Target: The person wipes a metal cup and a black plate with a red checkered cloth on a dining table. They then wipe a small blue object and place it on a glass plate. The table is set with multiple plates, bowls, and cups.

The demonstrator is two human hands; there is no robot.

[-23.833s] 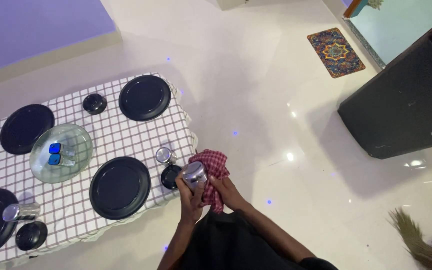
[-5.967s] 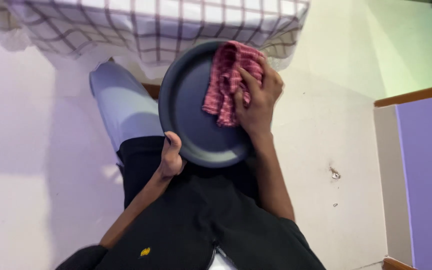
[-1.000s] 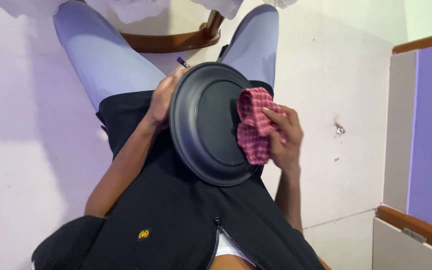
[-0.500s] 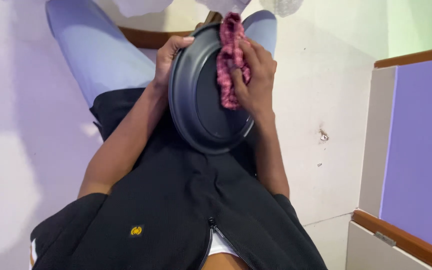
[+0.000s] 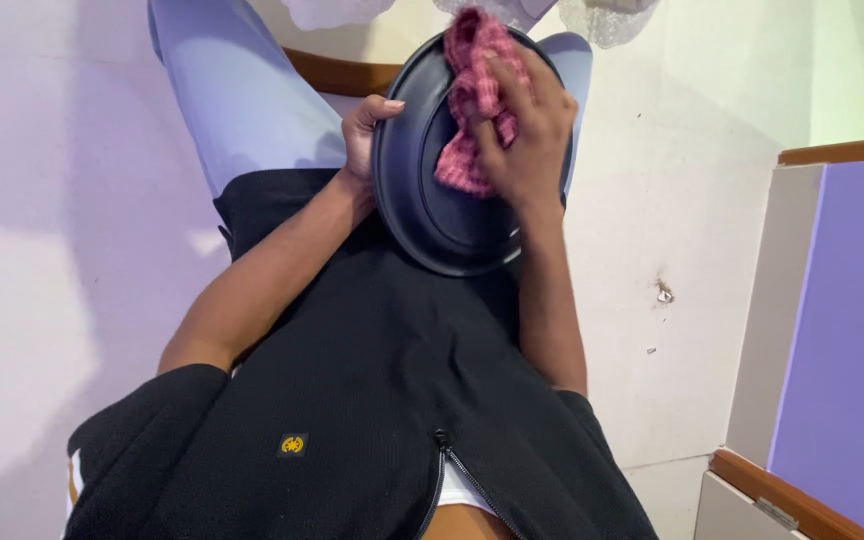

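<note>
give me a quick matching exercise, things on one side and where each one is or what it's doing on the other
Things:
1. left hand
2. right hand
3. red checked cloth
4. black plate

States:
a. tilted on edge in front of the black shirt
b. grips the plate's rim, thumb on the front
c. bunched between palm and plate face
d. presses the cloth flat against the plate

Pairs: 1-b, 2-d, 3-c, 4-a
</note>
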